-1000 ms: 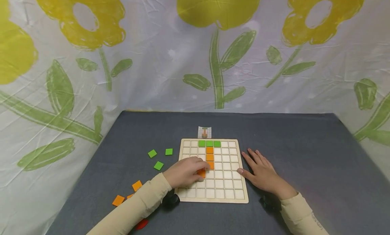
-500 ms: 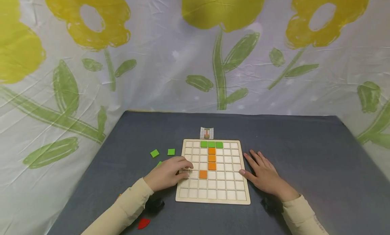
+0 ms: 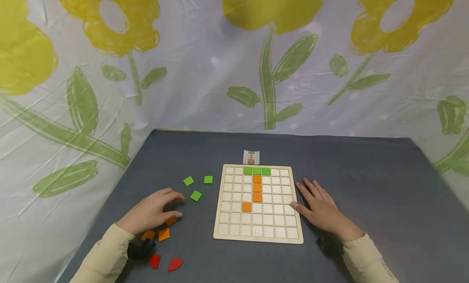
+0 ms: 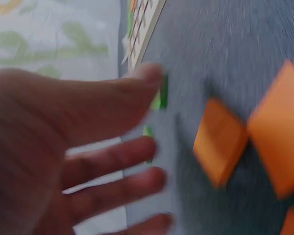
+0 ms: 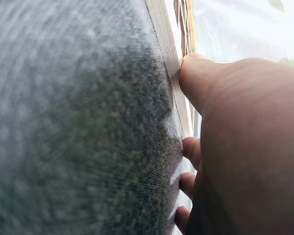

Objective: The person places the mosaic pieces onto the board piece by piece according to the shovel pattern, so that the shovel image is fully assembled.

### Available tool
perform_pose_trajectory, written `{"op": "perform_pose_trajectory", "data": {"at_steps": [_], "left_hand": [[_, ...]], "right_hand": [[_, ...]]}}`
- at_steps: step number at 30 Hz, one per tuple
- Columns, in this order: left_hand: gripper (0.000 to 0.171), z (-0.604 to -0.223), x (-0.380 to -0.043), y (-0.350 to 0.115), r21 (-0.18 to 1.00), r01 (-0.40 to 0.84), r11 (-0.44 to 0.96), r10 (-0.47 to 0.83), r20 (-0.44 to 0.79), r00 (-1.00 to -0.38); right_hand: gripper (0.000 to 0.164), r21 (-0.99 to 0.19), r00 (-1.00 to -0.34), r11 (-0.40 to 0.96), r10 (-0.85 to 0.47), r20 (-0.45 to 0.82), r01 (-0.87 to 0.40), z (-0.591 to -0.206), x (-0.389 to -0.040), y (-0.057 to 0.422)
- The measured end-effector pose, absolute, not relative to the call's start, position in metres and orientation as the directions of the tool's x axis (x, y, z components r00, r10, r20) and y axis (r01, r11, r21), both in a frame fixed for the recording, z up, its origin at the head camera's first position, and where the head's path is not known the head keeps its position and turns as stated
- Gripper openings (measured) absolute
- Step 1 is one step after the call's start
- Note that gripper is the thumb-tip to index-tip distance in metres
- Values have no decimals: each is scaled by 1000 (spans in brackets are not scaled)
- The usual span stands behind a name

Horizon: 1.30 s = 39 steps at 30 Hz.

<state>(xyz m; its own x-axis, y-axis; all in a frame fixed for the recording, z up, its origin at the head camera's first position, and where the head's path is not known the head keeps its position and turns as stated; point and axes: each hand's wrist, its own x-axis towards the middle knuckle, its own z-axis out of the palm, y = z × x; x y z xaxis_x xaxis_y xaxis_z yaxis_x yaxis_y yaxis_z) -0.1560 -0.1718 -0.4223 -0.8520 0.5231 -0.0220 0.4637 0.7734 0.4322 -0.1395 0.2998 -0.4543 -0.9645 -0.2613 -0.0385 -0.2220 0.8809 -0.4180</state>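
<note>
In the head view my left hand (image 3: pixel 155 209) hovers over the table left of the board, thumb and fingers parted with nothing between them. Orange square tiles (image 3: pixel 164 234) lie just beneath it, partly hidden; the left wrist view shows an orange tile (image 4: pixel 220 142) close to the fingers. My right hand (image 3: pixel 320 207) rests by the right edge of the wooden grid board (image 3: pixel 258 241), its thumb on the rim and its fingers spread on the table. On the board sit a row of green tiles (image 3: pixel 257 171), a column of orange tiles (image 3: pixel 257 187) and a separate orange tile (image 3: pixel 246 207).
Loose green tiles (image 3: pixel 196 196) lie between the left hand and the board. Two red pieces (image 3: pixel 175 264) with a curved edge are near the front left. A small pattern card (image 3: pixel 251 157) stands behind the board. A flower-printed cloth (image 3: pixel 198 71) hangs at the back.
My left hand has let go of the separate orange tile, leaving it in its board cell, and has moved left to the loose orange tiles. The right hand has stayed by the board's edge.
</note>
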Motion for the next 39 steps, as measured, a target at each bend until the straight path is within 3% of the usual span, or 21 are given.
{"op": "perform_pose_trajectory", "data": {"at_steps": [7, 25, 39], "left_hand": [[37, -421, -148, -191, 470, 418, 777, 529, -128, -839], [24, -428, -147, -184, 522, 439, 732, 570, -116, -813], [24, -422, -149, -177, 450, 444, 775, 537, -96, -838]], "right_hand": [[74, -393, -965, 896, -253, -71, -206, -452, -140, 299], [74, -414, -967, 887, -250, -53, -206, -457, -140, 301], [74, -400, -968, 894, -243, -55, -202, -455, -140, 299]]}}
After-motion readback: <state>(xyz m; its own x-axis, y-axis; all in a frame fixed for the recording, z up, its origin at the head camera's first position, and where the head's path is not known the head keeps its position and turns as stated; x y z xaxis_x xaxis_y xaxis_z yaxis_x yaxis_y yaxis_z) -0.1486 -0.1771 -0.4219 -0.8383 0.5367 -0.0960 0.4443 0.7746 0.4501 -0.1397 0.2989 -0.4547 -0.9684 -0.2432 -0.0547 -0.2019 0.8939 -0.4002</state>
